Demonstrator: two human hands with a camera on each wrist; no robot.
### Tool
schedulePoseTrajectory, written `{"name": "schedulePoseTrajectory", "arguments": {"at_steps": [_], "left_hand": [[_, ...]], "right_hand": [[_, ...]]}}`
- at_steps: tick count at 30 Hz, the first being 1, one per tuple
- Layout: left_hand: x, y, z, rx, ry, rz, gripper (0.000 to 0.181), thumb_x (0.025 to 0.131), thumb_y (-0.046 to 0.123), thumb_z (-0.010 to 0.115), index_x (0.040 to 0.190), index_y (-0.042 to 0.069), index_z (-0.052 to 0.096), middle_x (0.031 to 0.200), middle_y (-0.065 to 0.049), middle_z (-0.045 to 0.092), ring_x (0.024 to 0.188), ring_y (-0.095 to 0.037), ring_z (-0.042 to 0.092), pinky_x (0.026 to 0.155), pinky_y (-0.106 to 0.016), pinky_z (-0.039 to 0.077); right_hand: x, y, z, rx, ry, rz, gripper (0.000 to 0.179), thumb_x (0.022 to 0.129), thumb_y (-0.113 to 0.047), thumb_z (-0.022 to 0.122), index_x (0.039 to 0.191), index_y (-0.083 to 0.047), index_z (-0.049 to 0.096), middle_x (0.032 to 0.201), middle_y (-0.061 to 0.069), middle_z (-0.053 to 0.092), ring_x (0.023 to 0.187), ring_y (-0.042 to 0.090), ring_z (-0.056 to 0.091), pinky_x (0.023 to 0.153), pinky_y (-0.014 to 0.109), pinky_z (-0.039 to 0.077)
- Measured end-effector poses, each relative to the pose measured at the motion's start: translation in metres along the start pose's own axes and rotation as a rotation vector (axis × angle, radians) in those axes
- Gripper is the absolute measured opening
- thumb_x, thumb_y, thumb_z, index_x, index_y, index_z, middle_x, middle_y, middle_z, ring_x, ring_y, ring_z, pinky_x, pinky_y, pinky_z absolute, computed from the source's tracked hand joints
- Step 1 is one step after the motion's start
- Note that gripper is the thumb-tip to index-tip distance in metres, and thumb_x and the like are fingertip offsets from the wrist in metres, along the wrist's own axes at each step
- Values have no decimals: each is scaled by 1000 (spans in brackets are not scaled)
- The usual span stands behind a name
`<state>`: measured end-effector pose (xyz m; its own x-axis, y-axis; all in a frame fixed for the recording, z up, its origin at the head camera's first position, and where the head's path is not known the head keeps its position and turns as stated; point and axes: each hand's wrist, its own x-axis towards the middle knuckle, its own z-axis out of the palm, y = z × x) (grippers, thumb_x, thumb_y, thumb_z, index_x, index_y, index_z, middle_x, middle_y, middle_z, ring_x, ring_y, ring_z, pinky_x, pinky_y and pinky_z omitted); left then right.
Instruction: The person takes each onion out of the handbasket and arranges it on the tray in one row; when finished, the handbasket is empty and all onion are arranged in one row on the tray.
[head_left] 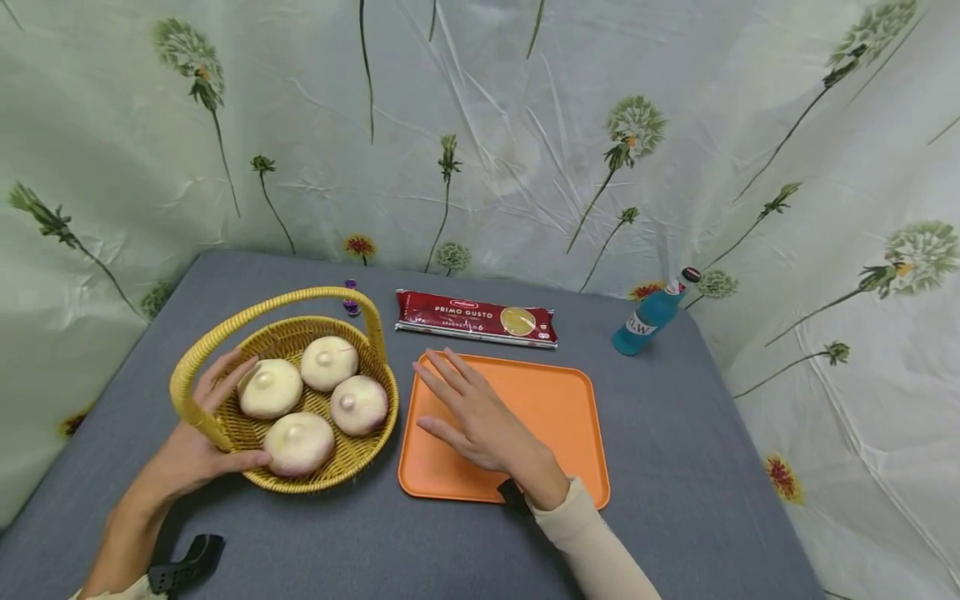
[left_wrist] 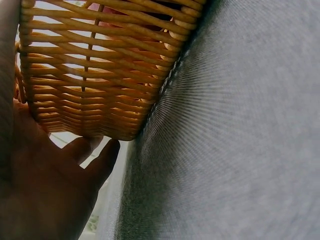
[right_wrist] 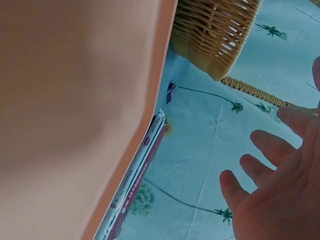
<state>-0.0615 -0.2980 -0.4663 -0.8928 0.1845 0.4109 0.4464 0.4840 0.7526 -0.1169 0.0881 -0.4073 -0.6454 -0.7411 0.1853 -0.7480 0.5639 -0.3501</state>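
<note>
My left hand grips the left side of a yellow wicker basket, its thumb over the near rim and its fingers over the far-left rim, behind the handle. Inside the basket lie several white turnips with faint purple edges; one is right at the thumb. The left wrist view shows the woven wall close beside the hand, with the basket's base at the grey cloth. Above an orange tray my right hand hovers, fingers straight and thumb apart, holding nothing.
Behind the tray lies a red spaghetti packet. A blue bottle with a dark cap stands at the back right of the grey table. Small purple items sit behind the basket handle. A flowered cloth hangs at the back.
</note>
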Motion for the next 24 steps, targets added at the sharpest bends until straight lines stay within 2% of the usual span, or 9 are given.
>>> {"name": "schedulePoseTrajectory", "arguments": {"at_steps": [5, 15, 18, 24], "left_hand": [[0, 0, 0, 1, 2, 7, 120, 47, 6, 97, 152, 0, 39, 158, -27, 17, 146, -6, 12, 109, -14, 7], [0, 1, 1, -7, 2, 1, 119, 49, 4, 96, 153, 0, 38, 159, -27, 15, 146, -6, 12, 109, -14, 7], [-1, 0, 1, -10, 1, -3, 118, 49, 3, 95, 153, 1, 38, 159, -26, 15, 147, -7, 11, 108, -14, 7], [-1, 0, 1, -13, -1, -2, 118, 48, 1, 95, 152, 0, 39, 159, -26, 16, 147, -7, 12, 108, -12, 8]], "right_hand": [[8, -5, 4, 37, -10, -22, 66, 105, -42, 48, 162, -20, 20, 169, 0, 12, 156, 19, 4, 124, 44, 16], [20, -10, 14, 246, -23, -34, 67, 103, -41, 54, 160, -22, 25, 168, -4, 15, 155, 17, 10, 121, 45, 23], [26, -12, 17, 301, -28, -45, 67, 102, -40, 56, 160, -21, 27, 167, -3, 19, 154, 15, 14, 121, 44, 24], [37, -15, 22, 314, -19, -95, 65, 102, -37, 57, 159, -19, 30, 163, 6, 31, 152, 15, 23, 120, 40, 26]]}}
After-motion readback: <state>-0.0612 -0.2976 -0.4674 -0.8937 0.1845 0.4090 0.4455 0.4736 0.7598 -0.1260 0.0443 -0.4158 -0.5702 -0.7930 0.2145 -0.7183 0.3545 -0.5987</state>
